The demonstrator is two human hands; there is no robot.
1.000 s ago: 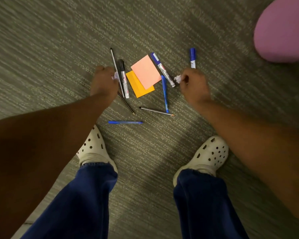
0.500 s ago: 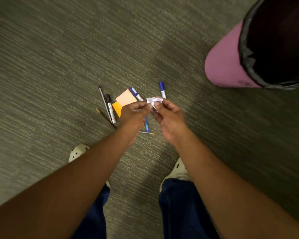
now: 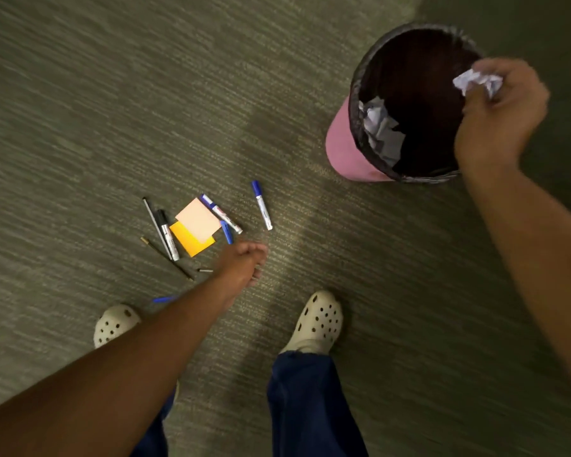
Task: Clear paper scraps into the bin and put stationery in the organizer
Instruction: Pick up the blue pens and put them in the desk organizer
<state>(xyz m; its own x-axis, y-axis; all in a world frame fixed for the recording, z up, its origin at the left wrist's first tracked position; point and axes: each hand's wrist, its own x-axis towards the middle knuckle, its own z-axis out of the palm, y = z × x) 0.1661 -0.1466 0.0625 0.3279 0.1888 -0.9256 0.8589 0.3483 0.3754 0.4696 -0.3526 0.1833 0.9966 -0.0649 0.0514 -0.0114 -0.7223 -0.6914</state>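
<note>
The left hand (image 3: 244, 258) is curled loosely and holds nothing, low over the pens (image 3: 165, 232) and sticky notes (image 3: 197, 222) on the carpet. The right hand (image 3: 498, 113) pinches a crumpled paper ball (image 3: 477, 81) right over the open pink bin (image 3: 353, 150)

Crumpled matt paper wad (image 3: 478, 81) in my right hand (image 3: 501, 113). Bin (image 3: 350, 150): smooth pink plastic, glossy black liner (image 3: 356, 94). Floor (image 3: 112, 94): ribbed matt carpet.

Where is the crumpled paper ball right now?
The paper ball is in the right hand, upper right of the head view, above the open pink bin.
</note>
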